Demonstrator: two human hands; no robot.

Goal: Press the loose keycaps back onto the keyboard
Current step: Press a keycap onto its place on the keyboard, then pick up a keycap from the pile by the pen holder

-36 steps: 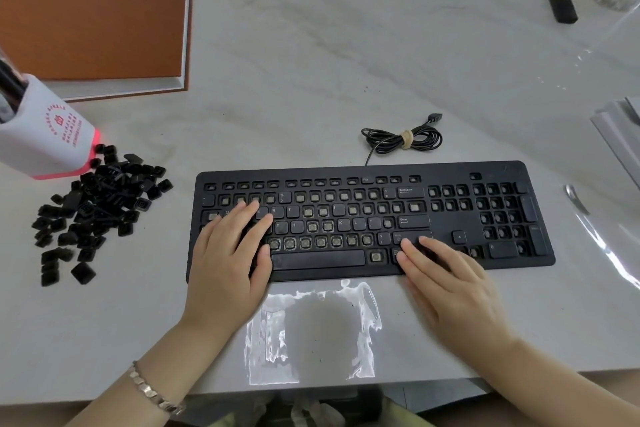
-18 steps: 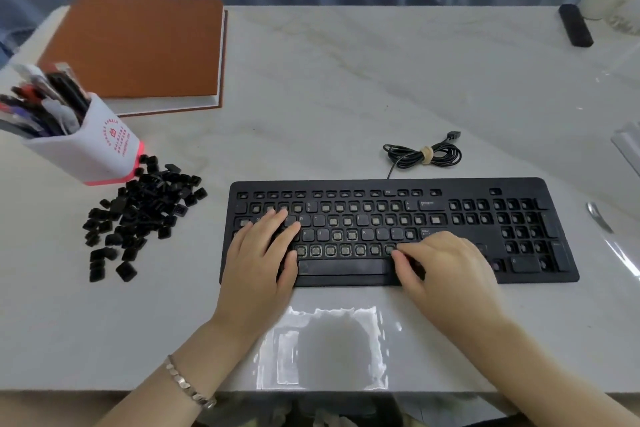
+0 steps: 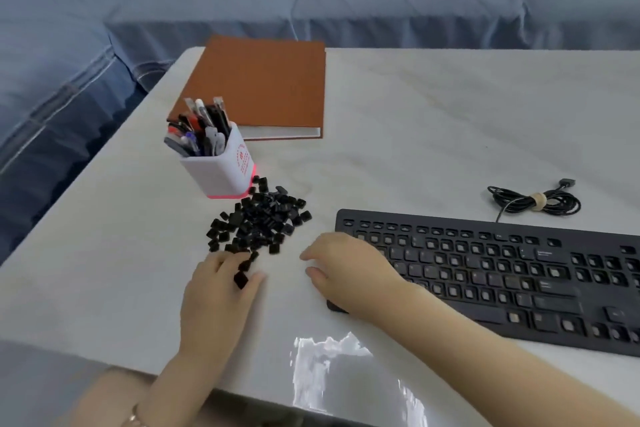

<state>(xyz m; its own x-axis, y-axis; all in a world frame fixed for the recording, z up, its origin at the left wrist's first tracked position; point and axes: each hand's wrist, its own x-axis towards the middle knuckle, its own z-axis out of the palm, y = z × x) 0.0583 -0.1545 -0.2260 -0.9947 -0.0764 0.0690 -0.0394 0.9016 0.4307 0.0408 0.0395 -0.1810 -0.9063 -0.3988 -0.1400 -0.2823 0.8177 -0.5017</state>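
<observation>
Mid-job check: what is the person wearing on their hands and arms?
Both forearms are bare, with no sleeves in view; neither the left hand nor the right hand is gloved. The only worn item visible is a metallic bracelet on the left wrist, near the frame's bottom edge.

Soft even daylight, white glare on the table's (image 3: 433,135) near edge, slight blur, edges bowed
</observation>
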